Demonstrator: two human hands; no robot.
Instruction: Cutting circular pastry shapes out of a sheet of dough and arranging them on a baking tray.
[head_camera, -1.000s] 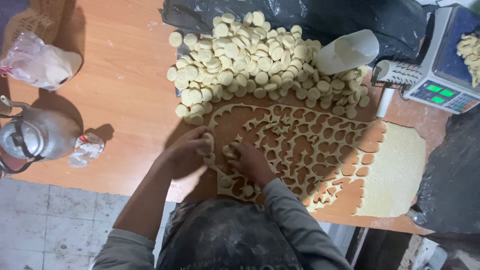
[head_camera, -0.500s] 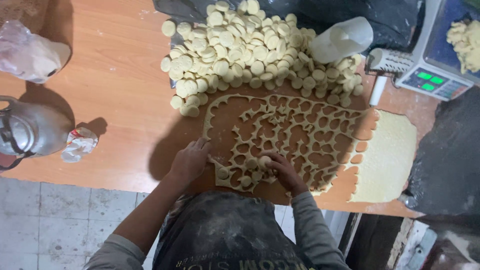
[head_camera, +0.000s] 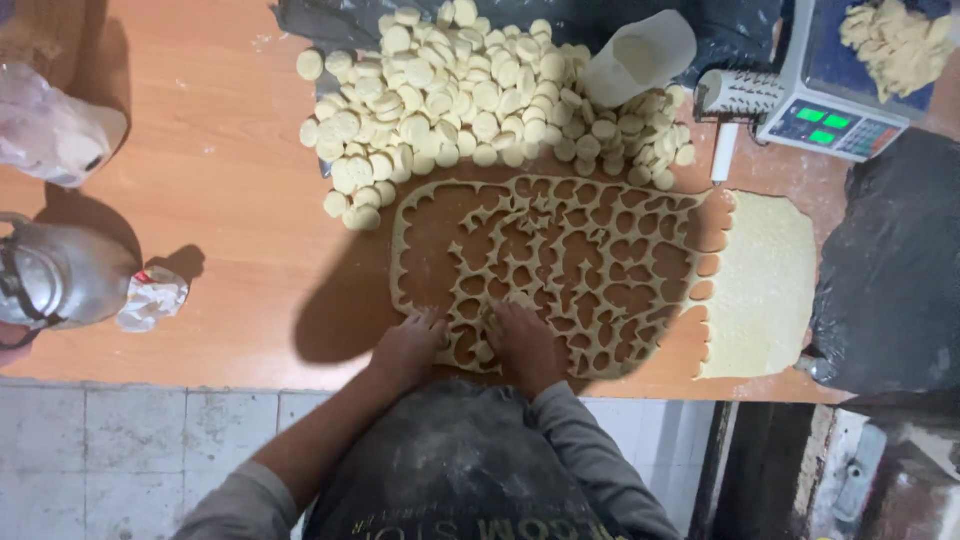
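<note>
Your left hand (head_camera: 408, 345) and right hand (head_camera: 522, 342) lay flat, fingers open, gripping nothing, pressing the pale lacy cut-out dough sheet (head_camera: 545, 275) at the orange wooden tabletop's (head_camera: 210, 230) near edge, anchoring it.

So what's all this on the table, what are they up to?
A person is working dough on a wooden table. Both hands, left hand and right hand, press on the near edge of a dough sheet full of cut-out holes. A pile of small dough rounds lies beyond it, and an uncut dough slab sits to the right. A scale holds more pieces.
</note>
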